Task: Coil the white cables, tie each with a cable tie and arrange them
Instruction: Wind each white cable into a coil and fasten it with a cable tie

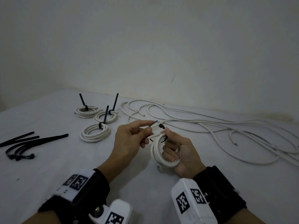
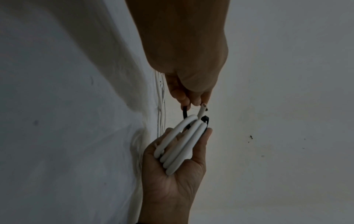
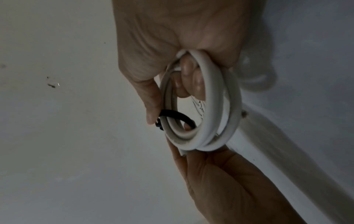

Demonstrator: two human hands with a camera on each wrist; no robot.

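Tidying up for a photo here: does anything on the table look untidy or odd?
Yes. The three tied coils each have a long black tie tail sticking up untrimmed, and the loose white cables sprawl tangled on the right. The coil in the right hand is only loosely tied; the left hand pinches its cable tie.

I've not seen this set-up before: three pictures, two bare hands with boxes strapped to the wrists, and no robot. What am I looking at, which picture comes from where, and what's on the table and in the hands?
There is no machine here. A person works bare-handed and wears the cameras. The wide picture comes from a head camera. The other two come from wrist cameras that look along each hand at its fingers.

The right hand grips a coiled white cable. The left hand pinches the tail of a black cable tie that passes through the coil.

On the white table lie:
- three coiled white cables already tied
- spare black ties
- loose white cables not yet coiled
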